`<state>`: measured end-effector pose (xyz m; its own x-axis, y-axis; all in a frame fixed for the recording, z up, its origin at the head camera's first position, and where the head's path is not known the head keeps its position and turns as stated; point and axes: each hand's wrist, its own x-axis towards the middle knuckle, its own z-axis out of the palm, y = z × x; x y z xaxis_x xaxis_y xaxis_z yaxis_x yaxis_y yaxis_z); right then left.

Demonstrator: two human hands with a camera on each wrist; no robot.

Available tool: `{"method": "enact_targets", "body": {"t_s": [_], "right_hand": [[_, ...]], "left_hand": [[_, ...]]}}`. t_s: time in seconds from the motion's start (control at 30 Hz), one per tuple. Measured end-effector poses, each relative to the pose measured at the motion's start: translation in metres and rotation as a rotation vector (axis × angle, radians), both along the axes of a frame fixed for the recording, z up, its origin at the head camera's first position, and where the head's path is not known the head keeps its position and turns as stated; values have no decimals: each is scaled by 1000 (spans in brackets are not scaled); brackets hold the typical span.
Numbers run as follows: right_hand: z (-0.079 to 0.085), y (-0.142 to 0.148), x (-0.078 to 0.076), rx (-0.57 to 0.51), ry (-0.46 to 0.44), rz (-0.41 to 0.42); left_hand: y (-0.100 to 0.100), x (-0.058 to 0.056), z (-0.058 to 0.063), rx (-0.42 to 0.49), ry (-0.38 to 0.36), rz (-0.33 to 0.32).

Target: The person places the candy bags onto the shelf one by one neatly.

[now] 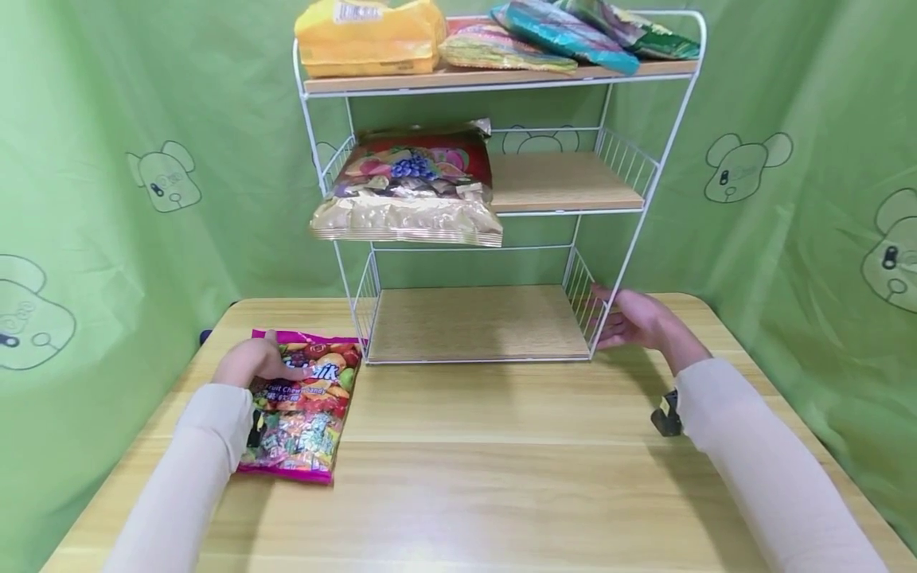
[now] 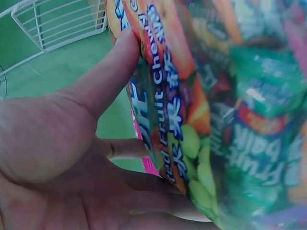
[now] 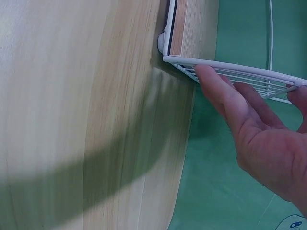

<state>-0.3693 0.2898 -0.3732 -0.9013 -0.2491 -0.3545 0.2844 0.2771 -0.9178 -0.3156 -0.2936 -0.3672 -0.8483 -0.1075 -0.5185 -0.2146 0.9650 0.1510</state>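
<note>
A bag of fruit chewy candy (image 1: 308, 406) with pink ends lies at the table's left, by the rack's lower left corner. My left hand (image 1: 254, 362) grips its left edge. In the left wrist view the thumb (image 2: 110, 72) presses on the printed front, and the other fingers go behind the bag, partly hidden. At the right, my right hand (image 1: 637, 320) touches the side wires of the white three-tier rack (image 1: 478, 362) at the bottom tier. The right wrist view shows its fingers (image 3: 216, 88) extended against the wire side panel (image 3: 249, 79); the thumb is partly cut off.
A large gold-and-red candy bag (image 1: 415, 187) overhangs the middle shelf's front edge. The top shelf bears a yellow package (image 1: 368, 40), a striped bag (image 1: 501, 49), a blue bag (image 1: 566, 36) and a green bag (image 1: 645, 32). Green curtains (image 1: 86, 159) surround the wooden table (image 1: 501, 477).
</note>
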Motion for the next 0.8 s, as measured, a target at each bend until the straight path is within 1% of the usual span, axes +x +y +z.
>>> {"method": "enact_targets", "body": {"t_s": [0.17, 0.3, 0.33, 0.4, 0.43, 0.53, 0.6, 0.67, 0.8], "right_hand": [[0, 0, 0, -3, 1, -9], [-1, 1, 0, -9, 0, -11], [-1, 1, 0, -9, 0, -10], [-2, 1, 0, -11, 0, -9], [-2, 1, 0, -11, 1, -9], [-2, 2, -1, -8, 8, -7], [-1, 2, -2, -10, 12, -3], [-1, 2, -2, -9, 13, -1], [-2, 3, -3, -15, 11, 3]], "left_hand": [[3, 4, -2, -34, 18, -17], [9, 6, -2, -77, 17, -50], [10, 6, -2, -92, 7, -61], [15, 6, -1, -119, -37, -74], [17, 5, 0, -133, -72, -81], [23, 1, 1, -190, -182, -145], [27, 0, 1, -210, -233, -170], [30, 0, -1, -225, -242, -195], [37, 5, -4, -201, -223, -177]]}}
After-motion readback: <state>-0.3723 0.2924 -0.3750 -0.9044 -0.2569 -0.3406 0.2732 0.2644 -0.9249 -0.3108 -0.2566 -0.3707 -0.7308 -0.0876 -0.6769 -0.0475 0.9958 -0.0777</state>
